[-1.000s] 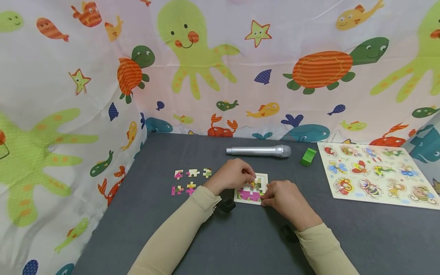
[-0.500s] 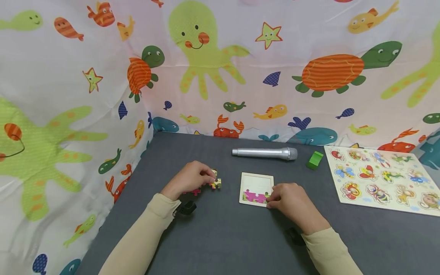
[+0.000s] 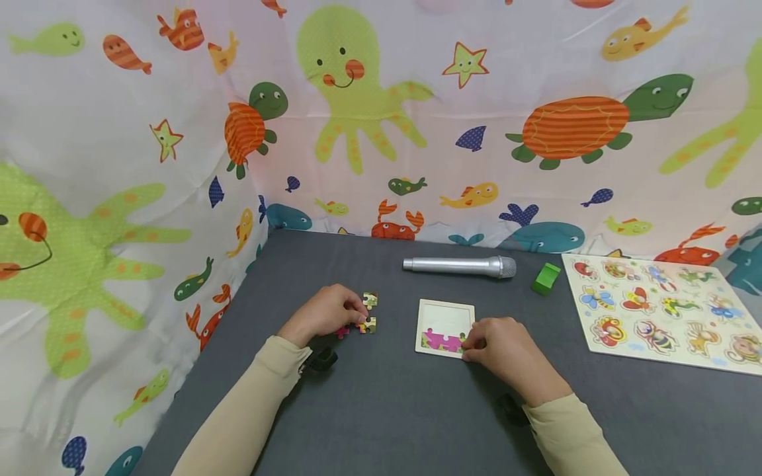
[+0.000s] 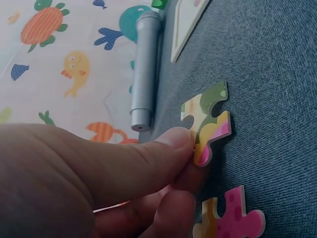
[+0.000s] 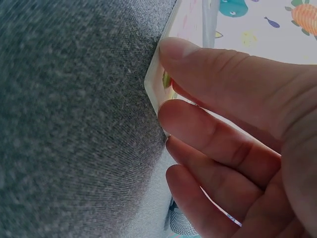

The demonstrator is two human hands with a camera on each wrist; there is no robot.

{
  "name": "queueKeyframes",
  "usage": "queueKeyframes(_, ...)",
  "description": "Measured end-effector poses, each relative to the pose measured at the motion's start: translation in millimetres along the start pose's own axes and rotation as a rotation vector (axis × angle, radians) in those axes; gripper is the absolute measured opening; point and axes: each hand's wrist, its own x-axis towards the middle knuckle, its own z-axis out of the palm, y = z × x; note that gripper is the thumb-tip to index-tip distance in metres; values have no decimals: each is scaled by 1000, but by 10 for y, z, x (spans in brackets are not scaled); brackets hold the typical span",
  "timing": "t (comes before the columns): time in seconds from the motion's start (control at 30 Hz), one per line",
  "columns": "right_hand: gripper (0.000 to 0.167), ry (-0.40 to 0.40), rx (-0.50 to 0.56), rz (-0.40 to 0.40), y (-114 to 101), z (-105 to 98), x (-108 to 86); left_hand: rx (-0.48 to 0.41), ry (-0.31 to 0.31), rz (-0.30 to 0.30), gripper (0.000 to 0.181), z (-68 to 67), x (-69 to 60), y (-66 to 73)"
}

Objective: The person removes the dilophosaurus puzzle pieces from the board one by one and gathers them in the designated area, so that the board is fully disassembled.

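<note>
Left hand pinches a puzzle piece; right hand at the tray's near corner

Nearest: two beige sleeves, left [image 3: 238, 410] and right [image 3: 571, 430], reach in over the dark grey table [image 3: 411, 410]. A dark object sits at each wrist.

Right hand [image 3: 506, 354]: thumb laid on the rim of the puzzle tray [image 3: 446, 317], index finger against its edge, the two clamped on the near right corner. Remaining fingers loosely curled below, per the right wrist view. Tray lies flat, ahead of the person; pink pieces [image 3: 443, 340] fill a strip along its near side, pale base bare beyond.

Left hand [image 3: 326, 311], well to the left of the tray: thumb and finger clamped on a green, yellow and pink puzzle piece [image 4: 204, 119]. Whether that piece touches the table, cannot tell. A pink piece [image 3: 342, 332] lies near the fingers; a yellow-green piece [image 3: 370, 300] lies just beyond.

Farther back: silver microphone [image 3: 458, 266] on its side, green block [image 3: 546, 278] near its mesh head, and, far right, a pale board of insect pictures [image 3: 655, 307].

Farthest: white cloth [image 3: 381, 59] printed with sea animals, behind and left of the table.
</note>
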Motion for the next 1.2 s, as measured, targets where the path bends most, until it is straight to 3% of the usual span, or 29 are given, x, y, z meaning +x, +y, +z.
queueKeyframes(0.37, 15, 9, -21, -18, 7, -5, -5, 11, 11, -18, 5, 46, 24, 21)
queueKeyframes(0.57, 19, -46, -28, 11, -20, -40, -7, 20, 30, -20, 4, 54, 40, 25)
queueKeyframes(0.7, 24, -60, -72, -20, -34, -60, -21, 22, 54, -4, 4, 79, 30, 88)
queueKeyframes(1.0, 21, -20, -125, -76, -42, -40, -49, 64, 43, 125, 5, 288, 47, 371)
queueKeyframes(1.2, 20, -4, -122, -87, -49, 4, -41, 97, 9, 213, 7, 445, 138, 583)
